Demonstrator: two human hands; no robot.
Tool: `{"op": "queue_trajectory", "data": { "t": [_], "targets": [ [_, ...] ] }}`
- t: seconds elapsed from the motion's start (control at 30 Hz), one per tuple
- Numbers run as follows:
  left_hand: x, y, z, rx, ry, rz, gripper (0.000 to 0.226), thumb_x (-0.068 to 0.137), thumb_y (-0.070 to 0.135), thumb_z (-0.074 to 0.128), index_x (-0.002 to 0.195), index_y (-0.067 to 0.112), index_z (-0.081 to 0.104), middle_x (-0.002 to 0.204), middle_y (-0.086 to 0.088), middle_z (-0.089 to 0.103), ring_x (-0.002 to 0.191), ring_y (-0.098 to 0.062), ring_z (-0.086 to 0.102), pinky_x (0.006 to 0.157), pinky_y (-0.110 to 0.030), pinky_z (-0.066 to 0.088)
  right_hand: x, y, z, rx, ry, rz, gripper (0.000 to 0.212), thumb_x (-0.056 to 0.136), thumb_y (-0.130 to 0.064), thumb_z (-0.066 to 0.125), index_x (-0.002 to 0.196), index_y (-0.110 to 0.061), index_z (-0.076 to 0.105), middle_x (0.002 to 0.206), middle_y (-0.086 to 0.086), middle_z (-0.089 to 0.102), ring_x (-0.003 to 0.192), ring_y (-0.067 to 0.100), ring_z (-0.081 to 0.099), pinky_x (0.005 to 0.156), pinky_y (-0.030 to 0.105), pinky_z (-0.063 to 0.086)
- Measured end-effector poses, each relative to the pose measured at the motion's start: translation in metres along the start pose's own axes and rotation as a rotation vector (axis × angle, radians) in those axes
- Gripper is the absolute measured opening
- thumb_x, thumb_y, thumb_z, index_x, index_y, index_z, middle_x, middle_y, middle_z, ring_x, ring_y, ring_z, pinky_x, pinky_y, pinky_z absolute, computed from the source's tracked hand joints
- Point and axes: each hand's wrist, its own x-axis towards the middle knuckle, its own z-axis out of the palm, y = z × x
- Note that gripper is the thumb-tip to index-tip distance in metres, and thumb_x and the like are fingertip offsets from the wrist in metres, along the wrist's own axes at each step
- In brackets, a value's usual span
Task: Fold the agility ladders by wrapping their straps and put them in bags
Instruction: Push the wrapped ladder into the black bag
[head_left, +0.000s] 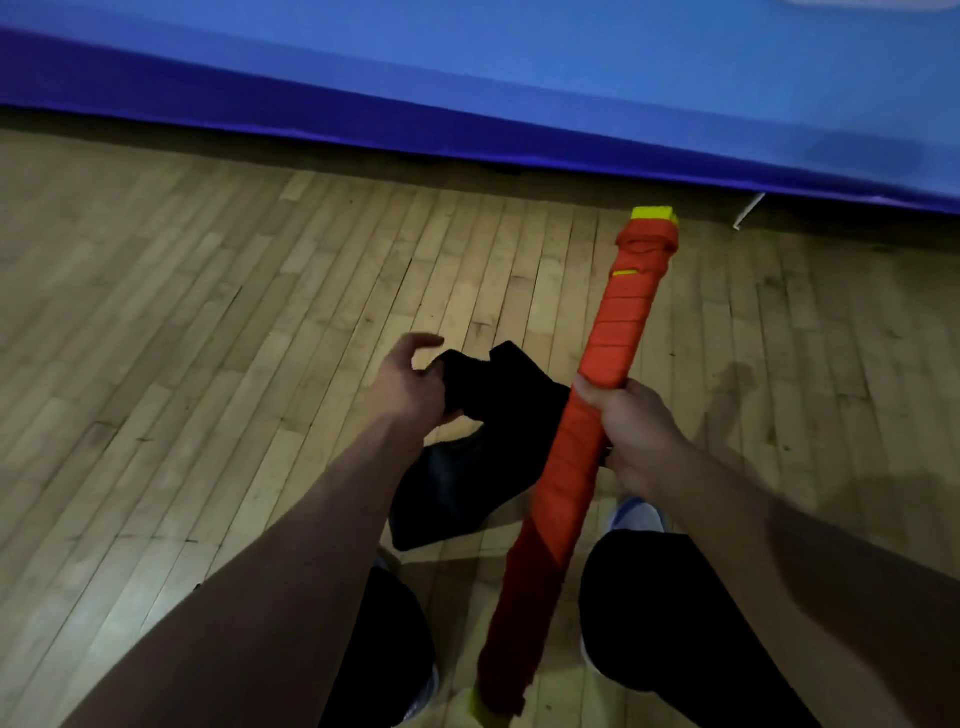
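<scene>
Ladder bundle (587, 410) is fully strap-wrapped, so the folding looks done. Right hand (631, 428) grips it mid-length, held above the floor (208, 312); left hand (410, 384) pinches the black bag (488, 441) beside it. Bagging's still left.

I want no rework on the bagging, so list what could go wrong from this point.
1. The left hand pinches only one edge of the black bag, which hangs collapsed; its mouth may not be open enough for the bundle.
2. The right hand grips the wrapped ladder mid-length, so the long bundle could tip while being aimed.
3. The bunched strap near the yellow end might loosen or snag.
</scene>
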Motion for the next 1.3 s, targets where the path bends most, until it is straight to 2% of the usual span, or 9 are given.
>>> {"op": "queue_trajectory", "data": {
  "t": [0.17,0.27,0.33,0.43,0.57,0.83,0.97,1.13,1.3],
  "targets": [
    [-0.005,0.010,0.006,-0.048,-0.187,0.058,0.031,0.090,-0.007,0.040,0.080,0.011,0.064,0.085,-0.009,0.068,0.082,-0.024,0.066,0.064,-0.032,0.055,-0.002,-0.002,0.006,0.016,-0.056,0.006,0.024,0.093,-0.028,0.070,0.115,-0.018,0.066,0.102,0.005,0.075,0.092,0.025,0.071,0.075,0.040,0.057],
    [-0.002,0.001,0.010,0.128,-0.178,0.091,0.018,0.093,0.008,0.059,0.106,0.014,0.070,0.103,-0.004,0.072,0.102,-0.023,0.068,0.083,-0.032,0.056,-0.003,-0.002,0.008,-0.014,-0.078,-0.002,0.025,0.092,-0.027,0.071,0.115,-0.017,0.067,0.101,0.005,0.075,0.091,0.025,0.072,0.073,0.038,0.057],
    [-0.003,-0.005,0.007,0.494,-0.193,0.212,0.044,0.088,0.011,0.067,0.131,0.019,0.061,0.122,-0.002,0.068,0.112,-0.019,0.064,0.093,-0.026,0.053,-0.004,-0.002,0.008,-0.032,-0.098,-0.010,0.025,0.092,-0.028,0.071,0.115,-0.017,0.068,0.100,0.006,0.075,0.091,0.025,0.072,0.072,0.038,0.056],
    [-0.005,-0.014,0.002,0.797,-0.284,0.334,0.057,0.090,0.007,0.060,0.144,0.022,0.048,0.132,-0.007,0.062,0.116,-0.023,0.061,0.083,-0.016,0.044,-0.005,-0.003,0.006,-0.022,-0.081,-0.032,0.023,0.093,-0.027,0.070,0.112,-0.015,0.067,0.096,0.007,0.073,0.088,0.026,0.071,0.072,0.039,0.056],
    [-0.003,-0.035,0.000,0.975,-0.419,0.299,0.064,0.091,0.007,0.058,0.150,0.025,0.039,0.143,-0.011,0.051,0.125,-0.025,0.054,0.085,-0.019,0.041,-0.004,-0.005,0.005,0.033,-0.003,-0.037,0.024,0.091,-0.027,0.072,0.111,-0.015,0.066,0.097,0.009,0.072,0.094,0.032,0.070,0.078,0.046,0.058],
    [0.003,-0.065,-0.002,1.178,-0.582,0.374,0.062,0.091,0.002,0.059,0.147,0.023,0.042,0.130,-0.008,0.058,0.114,-0.022,0.059,0.085,-0.024,0.047,-0.006,-0.019,-0.001,0.127,0.162,-0.135,0.025,0.094,-0.032,0.069,0.113,-0.016,0.065,0.107,0.004,0.070,0.104,0.026,0.068,0.091,0.052,0.056],
    [0.003,-0.078,-0.004,1.226,-0.667,0.328,0.053,0.094,0.010,0.060,0.142,0.031,0.049,0.134,-0.002,0.057,0.117,-0.020,0.057,0.097,-0.032,0.050,-0.007,-0.024,-0.005,0.198,0.272,-0.183,0.019,0.095,-0.032,0.067,0.108,-0.019,0.064,0.103,0.001,0.068,0.102,0.021,0.067,0.094,0.052,0.055],
    [0.008,-0.093,-0.006,1.236,-0.772,0.202,0.044,0.093,0.018,0.062,0.135,0.029,0.055,0.123,0.000,0.063,0.093,-0.014,0.062,0.087,-0.034,0.056,-0.008,-0.027,-0.011,0.281,0.421,-0.189,0.010,0.096,-0.033,0.065,0.097,-0.024,0.060,0.105,0.000,0.067,0.100,0.018,0.066,0.096,0.048,0.055],
    [0.008,-0.106,-0.017,1.337,-0.651,0.197,0.039,0.092,0.022,0.062,0.130,0.031,0.058,0.124,0.000,0.065,0.105,-0.018,0.063,0.094,-0.040,0.053,-0.007,-0.028,-0.014,0.275,0.519,-0.188,0.011,0.097,-0.036,0.063,0.094,-0.027,0.058,0.100,-0.004,0.066,0.095,0.014,0.065,0.096,0.045,0.054]
  ]
}}
